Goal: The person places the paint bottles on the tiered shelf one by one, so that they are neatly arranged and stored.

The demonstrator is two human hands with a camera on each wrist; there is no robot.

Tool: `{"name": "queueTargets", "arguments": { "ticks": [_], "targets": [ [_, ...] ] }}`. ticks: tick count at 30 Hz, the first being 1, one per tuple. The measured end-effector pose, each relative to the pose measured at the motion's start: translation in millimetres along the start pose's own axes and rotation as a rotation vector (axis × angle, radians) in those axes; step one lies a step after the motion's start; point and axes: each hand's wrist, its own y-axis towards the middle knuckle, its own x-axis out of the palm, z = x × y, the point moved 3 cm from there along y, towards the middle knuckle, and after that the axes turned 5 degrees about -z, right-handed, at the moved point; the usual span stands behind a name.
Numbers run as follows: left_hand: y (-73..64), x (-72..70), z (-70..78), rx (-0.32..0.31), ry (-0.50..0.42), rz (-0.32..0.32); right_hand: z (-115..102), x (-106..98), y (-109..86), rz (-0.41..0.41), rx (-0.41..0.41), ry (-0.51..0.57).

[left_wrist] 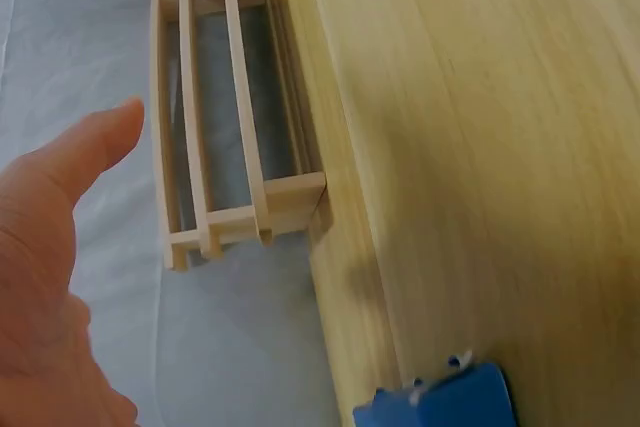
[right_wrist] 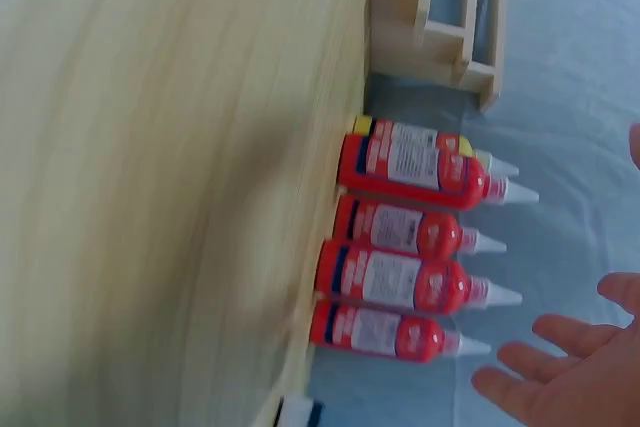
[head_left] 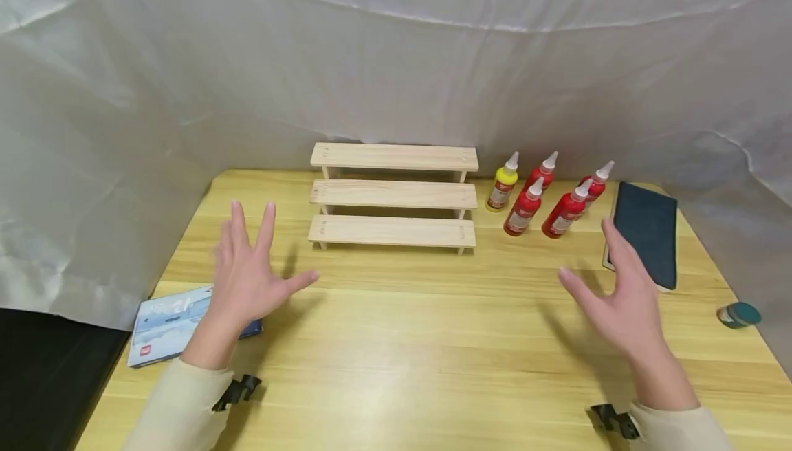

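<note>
Both hands hover above the wooden table with nothing in them. My left hand [head_left: 247, 276] has its fingers and thumb spread, over the blue-and-white box or booklet [head_left: 170, 324] at the left, partly hiding it. My right hand [head_left: 625, 300] has thumb and fingers apart, in front of the dark notebook [head_left: 646, 231]. Between and beyond them stands a three-tier wooden shelf [head_left: 392, 194] with bare steps. Right of the shelf stand a yellow bottle [head_left: 502, 184] and several red bottles [head_left: 564, 214], all upright with white pointed caps; the right wrist view also shows the red bottles [right_wrist: 390, 277].
A small jar with a teal lid [head_left: 739, 315] lies near the table's right edge. Grey cloth [head_left: 396, 59] hangs behind and at both sides. The wooden tabletop [head_left: 396, 341] stretches between the hands and the shelf. Black straps [head_left: 238, 392] sit at the wrists.
</note>
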Motion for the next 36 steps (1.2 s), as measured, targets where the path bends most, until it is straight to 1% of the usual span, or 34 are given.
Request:
{"name": "queueTargets", "arguments": {
  "ticks": [3, 9, 13, 15, 17, 18, 22, 25, 27, 31, 36],
  "targets": [
    [7.8, 1.4, 0.5, 0.007, -0.096, 0.002, -1.0, 7.0, 8.1, 0.024, 0.044, 0.110],
    [23.1, 7.6, 1.7, -0.020, -0.269, -0.041, 7.0, 23.0, 32.4, 0.089, 0.130, 0.401],
    [35.2, 12.5, 4.8, 0.014, -0.348, -0.029, 11.6, 32.8, 49.3, 0.129, 0.172, 0.582],
    [42.4, 15.6, 6.9, 0.041, -0.372, -0.018, 13.0, 37.3, 57.1, 0.142, 0.199, 0.638],
    [49.8, 19.2, 8.4, 0.062, -0.388, -0.011, 13.3, 41.4, 64.2, 0.147, 0.219, 0.626],
    [53.3, 21.3, 9.0, 0.067, -0.395, -0.010, 12.8, 43.3, 67.4, 0.147, 0.228, 0.601],
    [66.6, 30.1, 10.2, 0.084, -0.427, 0.001, 11.4, 48.7, 79.2, 0.128, 0.276, 0.452],
    [75.1, 37.8, 10.3, 0.092, -0.452, 0.001, 11.0, 51.1, 87.7, 0.119, 0.295, 0.401],
    [79.8, 43.1, 10.4, 0.091, -0.471, -0.007, 11.5, 52.3, 93.0, 0.118, 0.297, 0.398],
    [86.3, 52.4, 10.8, 0.062, -0.542, -0.031, 12.7, 54.4, 100.4, 0.103, 0.309, 0.380],
    [89.6, 59.1, 11.2, 0.011, -0.628, -0.042, 11.6, 58.9, 102.8, 0.080, 0.330, 0.368]
  ]
}}
